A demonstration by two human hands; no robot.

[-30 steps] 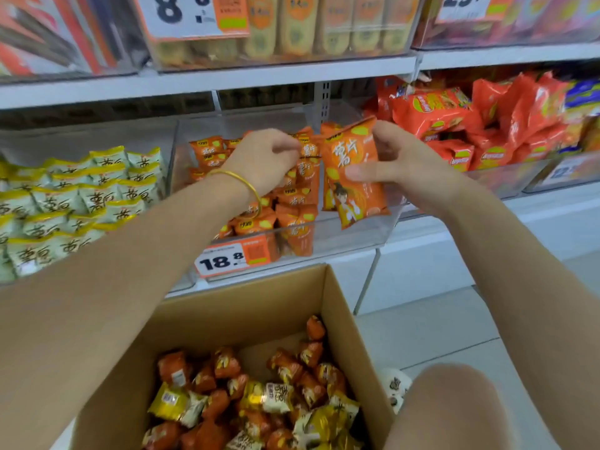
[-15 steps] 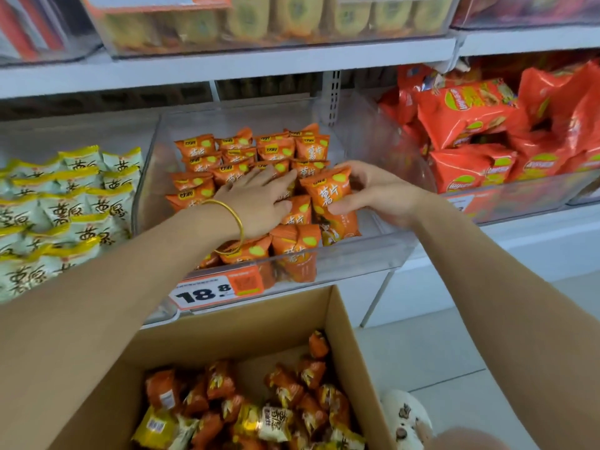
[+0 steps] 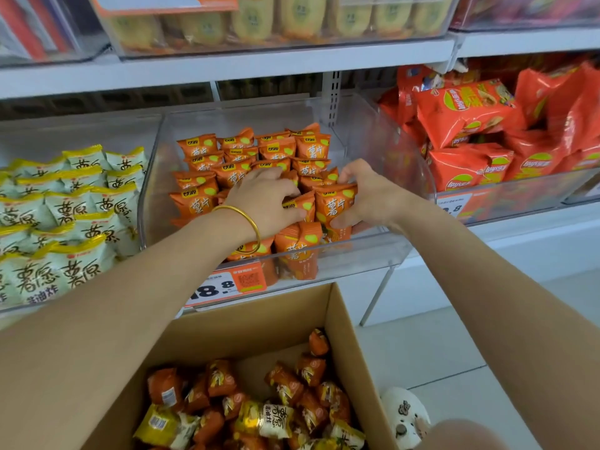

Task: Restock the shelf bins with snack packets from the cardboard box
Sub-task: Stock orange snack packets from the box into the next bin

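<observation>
Cardboard box (image 3: 344,323) at the bottom centre holds mixed snack packets (image 3: 279,414). Just above, in the clear bin (image 3: 357,254) at mid-frame, the right hand (image 3: 370,196) has its grip pinched round an upright orange packet (image 3: 334,206). The left hand (image 3: 263,199) curls over neighbouring packets; I cannot tell its grip.

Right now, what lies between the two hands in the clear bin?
In the head view, two upright orange packets stand side by side there in the clear bin; the right hand grips one, the left hand curls its fingers on the other.
</observation>
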